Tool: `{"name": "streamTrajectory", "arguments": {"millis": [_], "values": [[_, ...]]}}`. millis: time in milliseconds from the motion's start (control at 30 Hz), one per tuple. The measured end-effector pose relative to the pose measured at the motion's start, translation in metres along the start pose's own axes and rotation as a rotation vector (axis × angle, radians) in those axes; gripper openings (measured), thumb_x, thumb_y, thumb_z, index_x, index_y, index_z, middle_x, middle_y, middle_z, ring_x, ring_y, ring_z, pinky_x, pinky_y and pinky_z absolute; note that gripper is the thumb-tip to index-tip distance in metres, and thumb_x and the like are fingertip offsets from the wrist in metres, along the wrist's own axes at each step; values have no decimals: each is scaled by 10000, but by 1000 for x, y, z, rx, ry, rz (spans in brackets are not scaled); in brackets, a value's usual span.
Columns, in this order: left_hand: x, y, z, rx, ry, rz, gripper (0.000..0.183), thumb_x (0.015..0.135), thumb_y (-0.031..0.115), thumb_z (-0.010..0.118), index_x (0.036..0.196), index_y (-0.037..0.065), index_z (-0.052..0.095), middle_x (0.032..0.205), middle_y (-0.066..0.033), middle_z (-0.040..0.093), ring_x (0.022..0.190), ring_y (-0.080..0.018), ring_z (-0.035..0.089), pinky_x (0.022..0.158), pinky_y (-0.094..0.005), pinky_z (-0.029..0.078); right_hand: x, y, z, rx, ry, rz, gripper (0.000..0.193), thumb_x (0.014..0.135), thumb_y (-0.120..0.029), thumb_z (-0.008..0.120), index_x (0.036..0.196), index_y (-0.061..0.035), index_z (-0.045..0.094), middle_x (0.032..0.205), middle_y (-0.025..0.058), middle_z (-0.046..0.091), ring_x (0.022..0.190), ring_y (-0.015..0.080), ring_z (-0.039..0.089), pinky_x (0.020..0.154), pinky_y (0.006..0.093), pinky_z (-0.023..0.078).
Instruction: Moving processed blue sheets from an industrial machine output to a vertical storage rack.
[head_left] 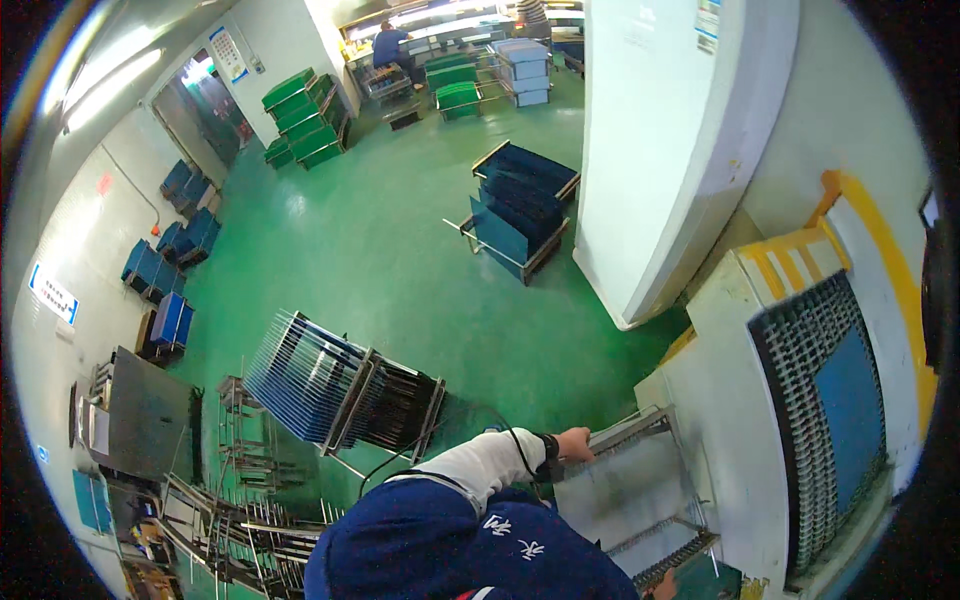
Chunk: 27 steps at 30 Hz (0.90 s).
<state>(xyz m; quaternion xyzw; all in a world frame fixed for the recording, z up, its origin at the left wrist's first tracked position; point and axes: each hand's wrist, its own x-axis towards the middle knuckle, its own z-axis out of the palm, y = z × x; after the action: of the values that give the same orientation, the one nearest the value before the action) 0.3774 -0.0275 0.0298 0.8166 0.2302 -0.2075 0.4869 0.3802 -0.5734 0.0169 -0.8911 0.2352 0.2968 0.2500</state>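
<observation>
A metal rack (690, 470) with slotted rails stands at my right front, against the side of a pale machine. My left hand (574, 445), in a white sleeve with a dark band at the wrist, is closed round the rack's far-left corner. Near the lower edge my right hand (662, 584) shows only in part, closed at the rack's near slotted rail; its arm is hidden by my body. Between the rails a flat greyish-white surface is visible.
On the machine's right, a mesh conveyor (815, 400) carries a blue panel (850, 405). Behind me to the left stand a rack of blue boards (310, 370) and several bare metal racks (250, 530). Further off are dark blue boards (520, 215), a white pillar (640, 150) and green stacks (305, 115).
</observation>
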Motion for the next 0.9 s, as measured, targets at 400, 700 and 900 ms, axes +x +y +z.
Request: {"name": "streamTrajectory", "arguments": {"millis": [400, 700, 900], "values": [[-61, -73, -182, -215, -27, 3, 492, 613, 368, 751, 861, -28, 595, 736, -142, 625, 656, -244, 610, 567, -366, 489, -127, -216, 30, 260, -376, 289, 730, 851, -667, 323, 1086, -9, 534, 891, 120, 566, 779, 293, 497, 714, 450, 403], [-153, -167, -269, -533, 100, -126, 456, 689, 424, 715, 825, 8, 585, 645, -60, 540, 536, -144, 532, 450, -294, 423, -210, -411, 82, 371, -135, -329, 539, 807, -469, 615, 1007, 24, 530, 686, 34, 446, 521, 100, 326, 445, 278, 275], [-200, -188, -306, -681, 468, -102, 511, 677, 459, 695, 876, -7, 632, 747, -126, 623, 722, -208, 602, 657, -362, 466, -169, -499, 122, 358, -237, -551, 560, 786, -449, 643, 1032, 38, 518, 793, 117, 534, 621, 186, 457, 525, 320, 409]]}}
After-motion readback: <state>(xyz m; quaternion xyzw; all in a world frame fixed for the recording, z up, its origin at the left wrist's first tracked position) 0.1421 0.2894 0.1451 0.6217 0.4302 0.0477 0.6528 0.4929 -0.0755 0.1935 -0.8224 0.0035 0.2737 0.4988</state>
